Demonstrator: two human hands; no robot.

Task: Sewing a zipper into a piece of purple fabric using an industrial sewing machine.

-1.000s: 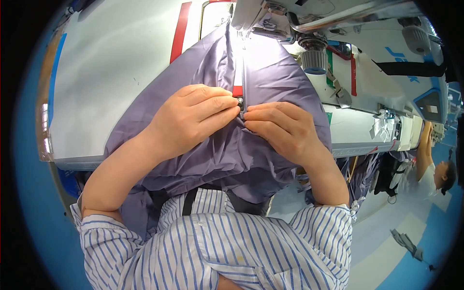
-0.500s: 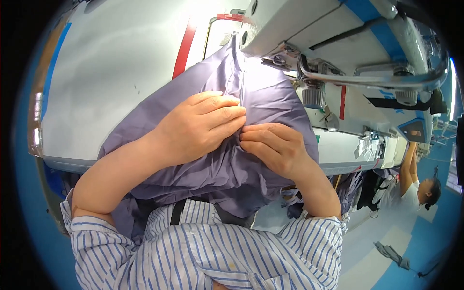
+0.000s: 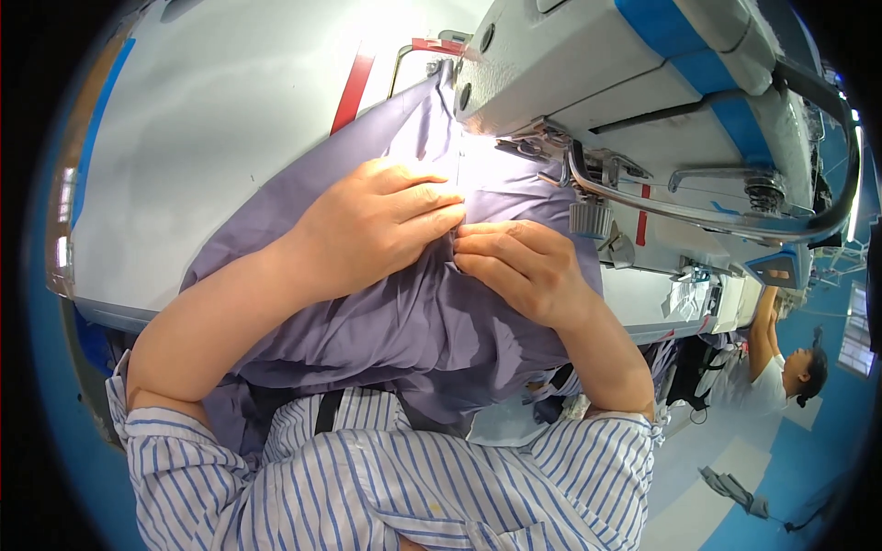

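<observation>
A satiny purple fabric piece spreads over the white table and hangs over its near edge into my lap. A seam or fold runs up its middle toward the brightly lit needle area of the sewing machine. My left hand lies palm down on the cloth, left of that seam, its fingers stretched out toward it. Just right of the seam, my right hand pinches the fabric between thumb and fingertips. The fingertips of both hands nearly meet. The needle itself is lost in glare.
A curved metal bar and a ribbed tension knob stick out from the machine's front. Red tape marks the white tabletop. Another person works farther right, beside more machines. Grey cloth lies on the floor.
The purple fabric and both hands have shifted slightly up toward the needle area. The view has tilted a little. My hands keep much the same pose.
</observation>
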